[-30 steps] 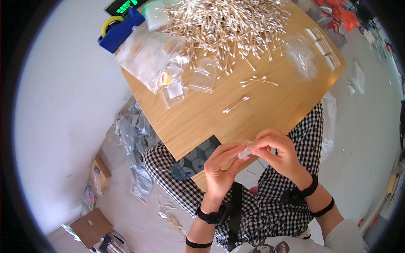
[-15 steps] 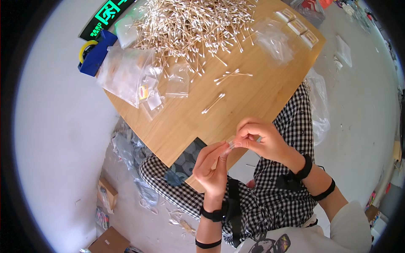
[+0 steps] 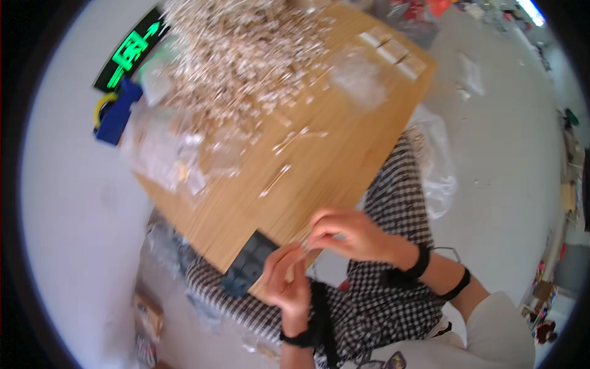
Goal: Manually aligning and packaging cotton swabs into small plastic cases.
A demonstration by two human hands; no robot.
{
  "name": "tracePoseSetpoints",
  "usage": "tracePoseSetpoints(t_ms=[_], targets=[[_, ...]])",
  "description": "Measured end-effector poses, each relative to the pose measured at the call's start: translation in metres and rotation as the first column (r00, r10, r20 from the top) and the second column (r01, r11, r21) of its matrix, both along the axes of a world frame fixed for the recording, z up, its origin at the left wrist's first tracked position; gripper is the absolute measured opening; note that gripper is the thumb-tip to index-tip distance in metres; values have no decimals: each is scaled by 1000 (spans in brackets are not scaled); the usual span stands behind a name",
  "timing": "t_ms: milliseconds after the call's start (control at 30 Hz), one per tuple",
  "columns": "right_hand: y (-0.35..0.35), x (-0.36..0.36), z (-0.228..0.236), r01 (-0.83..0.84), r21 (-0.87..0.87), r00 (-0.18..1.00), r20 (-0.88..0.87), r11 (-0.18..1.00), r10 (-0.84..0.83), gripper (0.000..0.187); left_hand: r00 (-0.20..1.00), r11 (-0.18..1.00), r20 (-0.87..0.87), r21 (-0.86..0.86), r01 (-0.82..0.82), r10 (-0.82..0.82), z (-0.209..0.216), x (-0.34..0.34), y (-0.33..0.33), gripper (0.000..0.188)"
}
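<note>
Above the near edge of the wooden table (image 3: pixel 319 184), my left hand (image 3: pixel 287 280) and my right hand (image 3: pixel 353 234) meet fingertip to fingertip. Both pinch a small, clear plastic piece (image 3: pixel 305 238), blurred and mostly covered by the fingers; its exact kind cannot be made out. Beyond them, a couple of cotton swabs (image 3: pixel 275 180) lie side by side on the wood. A few more swabs (image 3: pixel 298 139) are crossed a little farther off. A large heap of cotton swabs (image 3: pixel 246 55) covers the far part of the table.
Clear plastic bags (image 3: pixel 157 150) lie at the table's left, beside a blue tape dispenser (image 3: pixel 117 120). Three small flat packs (image 3: pixel 393 51) line the far right edge, near a crumpled clear bag (image 3: pixel 359 80). A dark hexagon-patterned piece (image 3: pixel 252 261) sits at the near corner.
The whole view has shifted and blurred, so the table and hands appear farther left and lower. Both hands keep their pinch on the clear plastic piece.
</note>
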State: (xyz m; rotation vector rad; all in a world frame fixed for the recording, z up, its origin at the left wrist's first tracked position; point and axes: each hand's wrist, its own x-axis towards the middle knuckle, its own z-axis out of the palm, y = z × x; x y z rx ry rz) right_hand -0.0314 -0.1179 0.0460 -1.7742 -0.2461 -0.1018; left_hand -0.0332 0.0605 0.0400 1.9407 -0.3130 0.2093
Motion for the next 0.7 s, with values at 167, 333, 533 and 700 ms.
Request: tracePoseSetpoints(t_ms=[167,333,533,700], targets=[[9,3,-8,-30,92,1000,7,995,29,11,996,1000,-88,11,24,-22,7,3,-1,17],[4,1,-5,-27,202,996,-83,979,45,6,981,996,-186,-78,44,-58,3,5,5,16],[13,-3,-1,26,201,997,-73,979,-11,6,993,997,-110,-49,-57,51,9,-4,0,10],[1,-3,-8,53,172,992,-120,984,-33,6,996,995,-15,54,-86,87,2,3,-6,13]])
